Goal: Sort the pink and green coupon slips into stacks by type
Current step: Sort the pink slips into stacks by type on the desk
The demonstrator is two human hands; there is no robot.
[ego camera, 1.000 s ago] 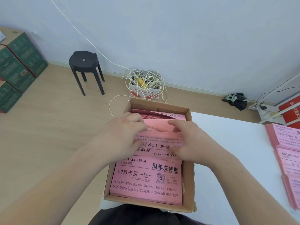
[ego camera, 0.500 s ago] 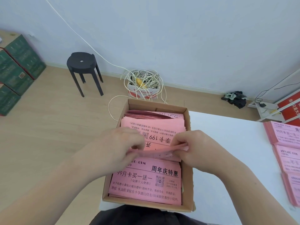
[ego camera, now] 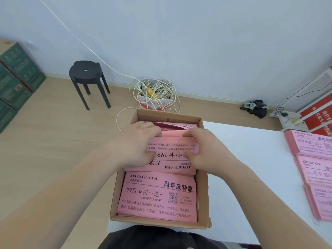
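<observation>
Head view: box (ego camera: 202,194) on the left end of the counter (ego camera: 242,159), full of pink slips (ego camera: 158,198). Left hand (ego camera: 138,148) and right hand (ego camera: 206,151): each grip curled round an upside-down bundle (ego camera: 172,146) mid-box, fingers over its far edge, thumbs on the print. Step looks like pulling a batch out. Next: lift clear, read type, match to the stacks (ego camera: 314,159) at right. No green visible.

Left grip (ego camera: 136,148), right grip (ego camera: 206,151) round pink slips (ego camera: 173,143) (upside down) in box (ego camera: 203,194)
</observation>
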